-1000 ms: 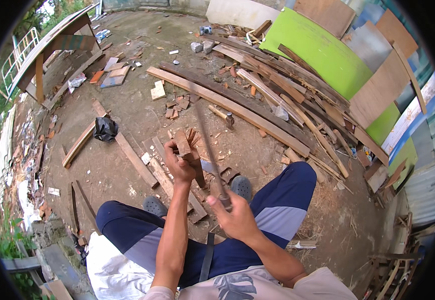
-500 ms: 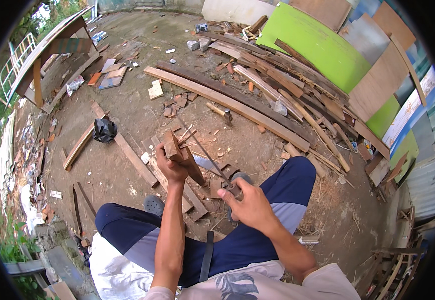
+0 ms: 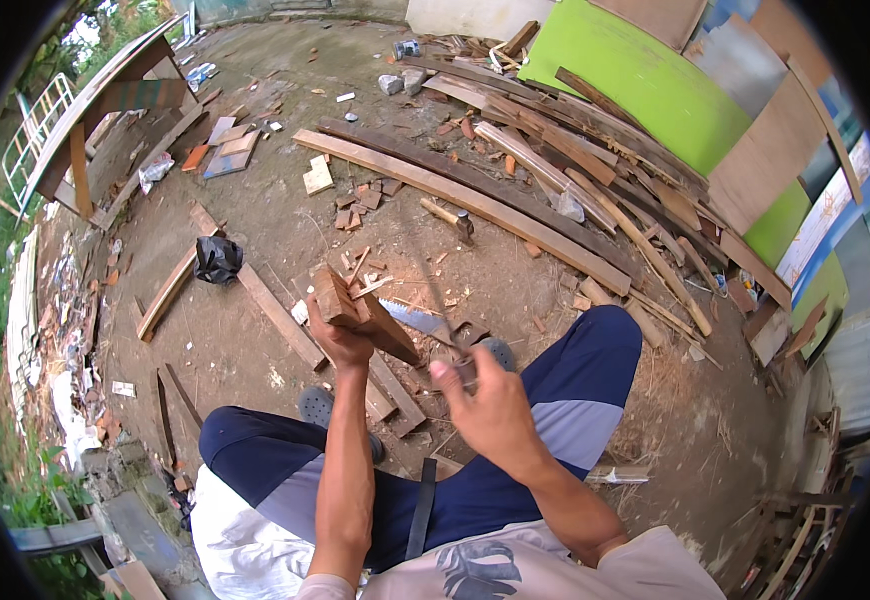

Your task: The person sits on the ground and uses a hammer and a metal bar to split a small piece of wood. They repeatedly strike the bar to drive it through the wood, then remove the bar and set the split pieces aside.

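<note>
My left hand (image 3: 343, 343) is closed round a notched piece of wood (image 3: 391, 334), holding it tilted above the ground between my knees. In my right hand (image 3: 495, 405) is the handle of a long-bladed knife (image 3: 435, 290). Its thin dark blade is smeared by motion and points away from me, to the right of the wood and apart from it. Beneath, a handsaw (image 3: 413, 318) lies on the ground, partly hidden by the wood. Pale chips and slivers are scattered around it.
A hammer (image 3: 449, 217) lies beyond my hands, before a long plank (image 3: 465, 207). Scrap lumber (image 3: 565, 150) is heaped at the far right against a green panel (image 3: 635, 80). Boards (image 3: 280, 318) and a black plastic bag (image 3: 219, 260) lie to the left.
The knife's blade has swung to the right, away from the wood, and is now blurred. My right hand has risen slightly. My left hand keeps its hold on the wood.
</note>
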Action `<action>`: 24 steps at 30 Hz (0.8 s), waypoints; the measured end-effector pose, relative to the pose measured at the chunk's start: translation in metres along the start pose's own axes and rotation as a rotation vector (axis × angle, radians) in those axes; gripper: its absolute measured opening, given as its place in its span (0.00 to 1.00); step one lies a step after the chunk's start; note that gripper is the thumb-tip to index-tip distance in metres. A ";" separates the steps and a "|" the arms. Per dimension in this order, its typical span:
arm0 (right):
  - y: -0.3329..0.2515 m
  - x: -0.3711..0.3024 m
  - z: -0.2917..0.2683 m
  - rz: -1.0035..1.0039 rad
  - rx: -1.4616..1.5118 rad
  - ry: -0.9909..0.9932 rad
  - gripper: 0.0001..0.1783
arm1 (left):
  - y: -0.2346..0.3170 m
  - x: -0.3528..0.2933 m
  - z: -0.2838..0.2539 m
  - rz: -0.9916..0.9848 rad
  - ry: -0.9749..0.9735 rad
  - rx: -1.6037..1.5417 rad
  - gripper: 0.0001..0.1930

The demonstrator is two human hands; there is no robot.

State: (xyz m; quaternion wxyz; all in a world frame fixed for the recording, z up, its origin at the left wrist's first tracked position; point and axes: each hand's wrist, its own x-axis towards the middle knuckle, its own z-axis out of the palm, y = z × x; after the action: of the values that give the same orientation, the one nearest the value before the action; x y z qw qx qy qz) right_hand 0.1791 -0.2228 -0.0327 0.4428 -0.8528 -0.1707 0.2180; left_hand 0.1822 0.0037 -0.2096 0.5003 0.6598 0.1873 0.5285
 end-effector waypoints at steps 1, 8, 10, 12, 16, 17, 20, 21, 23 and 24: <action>0.001 -0.001 -0.003 -0.008 0.069 0.010 0.29 | -0.007 -0.002 -0.004 -0.012 -0.046 -0.023 0.59; 0.012 -0.012 0.020 0.200 0.492 -0.389 0.25 | 0.000 0.000 0.001 -0.029 -0.070 -0.056 0.60; 0.023 -0.008 0.035 0.086 0.292 -0.315 0.26 | 0.001 0.000 0.000 -0.004 -0.053 -0.022 0.60; 0.023 -0.010 0.031 0.006 0.042 -0.169 0.29 | 0.000 -0.001 -0.008 0.002 -0.061 -0.005 0.59; 0.028 0.010 0.011 -0.028 0.012 0.125 0.25 | -0.007 0.001 -0.015 -0.070 -0.073 -0.129 0.60; 0.026 0.011 0.008 -0.019 0.066 0.087 0.24 | -0.008 0.005 -0.017 -0.045 -0.077 -0.129 0.59; 0.022 0.006 0.007 0.002 0.234 -0.046 0.23 | -0.010 0.003 -0.018 -0.073 -0.061 -0.206 0.57; 0.022 -0.002 0.012 0.011 0.276 -0.122 0.25 | -0.009 0.002 -0.016 -0.098 -0.052 -0.246 0.57; 0.016 -0.011 0.020 0.139 0.380 -0.345 0.28 | -0.006 -0.002 -0.011 -0.128 -0.043 -0.254 0.58; 0.011 -0.014 0.022 0.262 0.424 -0.495 0.30 | -0.006 -0.003 -0.012 -0.140 -0.036 -0.249 0.58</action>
State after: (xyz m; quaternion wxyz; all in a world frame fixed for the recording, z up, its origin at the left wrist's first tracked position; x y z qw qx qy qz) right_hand 0.1569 -0.2201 -0.0498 0.5235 -0.6779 -0.1131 0.5036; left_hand 0.1714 0.0093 -0.2168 0.6172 0.5874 0.1569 0.4995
